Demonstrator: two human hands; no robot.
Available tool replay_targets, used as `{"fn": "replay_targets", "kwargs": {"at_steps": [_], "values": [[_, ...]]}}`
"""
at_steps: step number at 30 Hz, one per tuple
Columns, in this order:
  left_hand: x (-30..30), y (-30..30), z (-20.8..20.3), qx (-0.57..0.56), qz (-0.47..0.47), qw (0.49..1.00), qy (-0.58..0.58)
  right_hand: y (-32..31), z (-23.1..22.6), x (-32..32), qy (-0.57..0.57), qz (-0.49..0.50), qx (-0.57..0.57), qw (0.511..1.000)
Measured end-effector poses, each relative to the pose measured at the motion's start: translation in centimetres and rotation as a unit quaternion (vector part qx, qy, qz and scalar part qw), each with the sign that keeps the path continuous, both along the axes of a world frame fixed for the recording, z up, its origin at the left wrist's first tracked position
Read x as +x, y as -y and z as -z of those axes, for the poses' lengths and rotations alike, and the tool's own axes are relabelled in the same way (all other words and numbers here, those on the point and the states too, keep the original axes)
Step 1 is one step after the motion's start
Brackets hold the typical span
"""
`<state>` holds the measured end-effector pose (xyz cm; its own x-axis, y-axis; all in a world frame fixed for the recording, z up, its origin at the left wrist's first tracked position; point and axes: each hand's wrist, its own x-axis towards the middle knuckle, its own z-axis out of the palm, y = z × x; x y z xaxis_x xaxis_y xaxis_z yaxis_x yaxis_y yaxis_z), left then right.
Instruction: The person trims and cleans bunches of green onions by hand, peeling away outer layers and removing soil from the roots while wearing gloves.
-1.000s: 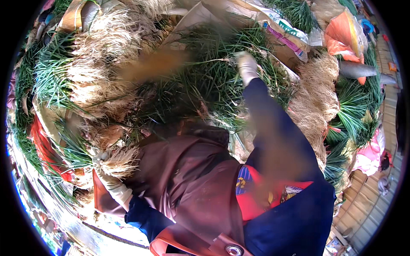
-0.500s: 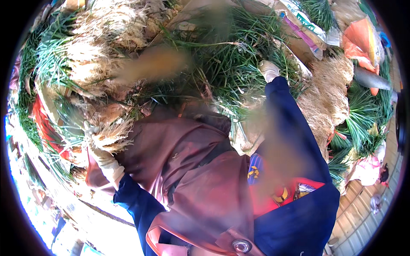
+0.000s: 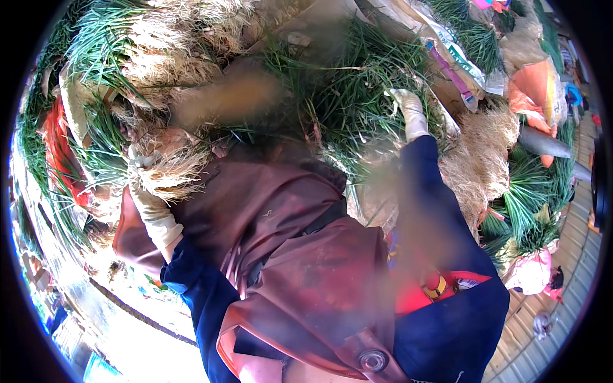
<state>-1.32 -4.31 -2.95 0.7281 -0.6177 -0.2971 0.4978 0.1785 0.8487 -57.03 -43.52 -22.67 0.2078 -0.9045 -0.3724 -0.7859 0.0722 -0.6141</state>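
My left hand (image 3: 142, 167), in a pale glove, is closed round a bunch of long-leaved green onion-like plants (image 3: 175, 172). Their pale stringy roots point right over my lap, while the green leaves trail off to the left. Farther out on the right, my right hand (image 3: 408, 108), also gloved, reaches onto a loose heap of green leafy plants (image 3: 348, 89). Its fingers look stretched out and apart, with nothing visible held in them. A brown apron (image 3: 255, 210) covers my lap between both arms.
Rooted bunches (image 3: 172, 54) are piled at the far left. More pale roots (image 3: 482, 150) lie right of my right arm, near an orange-and-white sack (image 3: 536, 92) and a grey tapered object (image 3: 543, 142). Printed sacking (image 3: 456, 70) lies behind the heap. Blurry smudges obscure parts of the view.
My right hand has gone from a rounded, curled shape to stretched fingers over the heap. My left hand still grips the rooted bunch. The whole view has shifted slightly.
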Motion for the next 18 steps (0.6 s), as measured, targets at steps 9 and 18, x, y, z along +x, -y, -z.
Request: {"fn": "replay_targets", "kwargs": {"at_steps": [9, 18], "values": [[-0.1, -0.2, 0.0, -0.050, -0.014, 0.999, -0.007, -2.3, -22.8, 8.2, 0.434, 0.150, 0.120, 0.880], [-0.2, -0.6, -0.3, -0.100, -0.026, 0.995, -0.013, -4.4, -15.9, 17.1, 0.176, -0.078, 0.175, 0.966]]}}
